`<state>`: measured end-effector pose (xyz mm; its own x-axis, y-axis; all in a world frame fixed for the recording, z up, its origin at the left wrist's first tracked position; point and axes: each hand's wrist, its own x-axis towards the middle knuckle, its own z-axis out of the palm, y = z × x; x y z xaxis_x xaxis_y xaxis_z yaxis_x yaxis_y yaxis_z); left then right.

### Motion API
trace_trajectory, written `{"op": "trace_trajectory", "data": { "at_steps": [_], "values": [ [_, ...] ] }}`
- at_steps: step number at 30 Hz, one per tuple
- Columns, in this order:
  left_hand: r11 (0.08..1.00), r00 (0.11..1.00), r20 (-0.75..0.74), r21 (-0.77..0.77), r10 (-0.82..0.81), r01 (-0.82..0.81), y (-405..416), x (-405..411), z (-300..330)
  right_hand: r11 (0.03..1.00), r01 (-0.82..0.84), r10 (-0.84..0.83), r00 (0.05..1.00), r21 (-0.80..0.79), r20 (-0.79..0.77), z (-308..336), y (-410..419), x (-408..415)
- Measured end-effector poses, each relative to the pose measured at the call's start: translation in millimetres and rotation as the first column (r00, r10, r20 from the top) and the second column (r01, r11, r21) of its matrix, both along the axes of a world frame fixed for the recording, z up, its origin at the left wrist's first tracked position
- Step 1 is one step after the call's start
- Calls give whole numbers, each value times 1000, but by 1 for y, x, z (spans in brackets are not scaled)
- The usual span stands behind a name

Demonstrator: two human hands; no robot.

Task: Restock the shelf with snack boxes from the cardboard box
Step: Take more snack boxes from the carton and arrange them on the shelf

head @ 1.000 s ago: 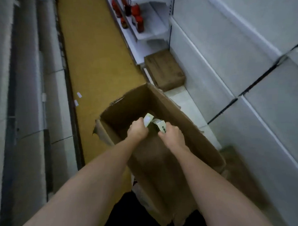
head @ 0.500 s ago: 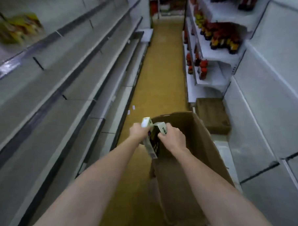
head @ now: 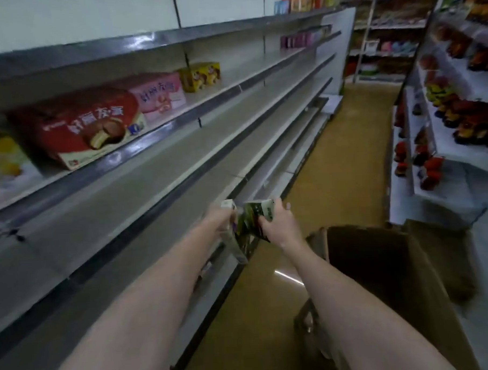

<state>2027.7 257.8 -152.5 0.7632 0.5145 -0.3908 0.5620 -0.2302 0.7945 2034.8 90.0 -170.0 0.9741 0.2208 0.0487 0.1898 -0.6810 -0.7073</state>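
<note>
Two hands hold a small bunch of snack boxes (head: 251, 222) out in front of the person. The left hand (head: 220, 219) grips the left side of the bunch, its fingers curled round a pale box whose white end sticks up above the knuckles. The right hand (head: 278, 225) grips the right side, its fingers wrapped over the top of a green and dark box, with the fingertips (head: 278, 203) showing past the far edge. The boxes are blurred, so their number cannot be told.

Just beyond and to the left of the fingers run the long grey shelves (head: 158, 171), and the boxes hang over the front edge of a lower one. Well above and left of the left hand, a red cake box (head: 86, 127), a pink box (head: 160, 97) and a yellow box (head: 201, 76) stand in a row on a higher shelf.

Below and to the right of the right hand, the cardboard box (head: 426, 283) stands open on the yellow floor (head: 345, 163), its inside dark. Far right of the fingers, white racks (head: 448, 148) carry red and dark bottles.
</note>
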Motion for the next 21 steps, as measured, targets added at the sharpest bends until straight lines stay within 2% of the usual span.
{"op": "trace_trajectory", "data": {
  "at_steps": [2, 6, 12, 21],
  "values": [
    [998, 998, 9, 11, 66, -66, 38, -16, 3, 997, -47, 47, 999, 53, -11, 4, 36, -10],
    [984, 984, 87, -106, 154, -145, 99, -54, 15, 976, -124, 129, 992, 178, -12, 20, 89, -30],
    [947, 941, 153, -162, 303, -278, 164, -91, 18, 950, -126, 154, 985, 285, -78, 35, 135, -33],
    [876, 854, 231, -259, 466, -407, 210, -118, 37, 931, -162, 193, 979, 327, -63, 64, 180, -16]
  ]
}}
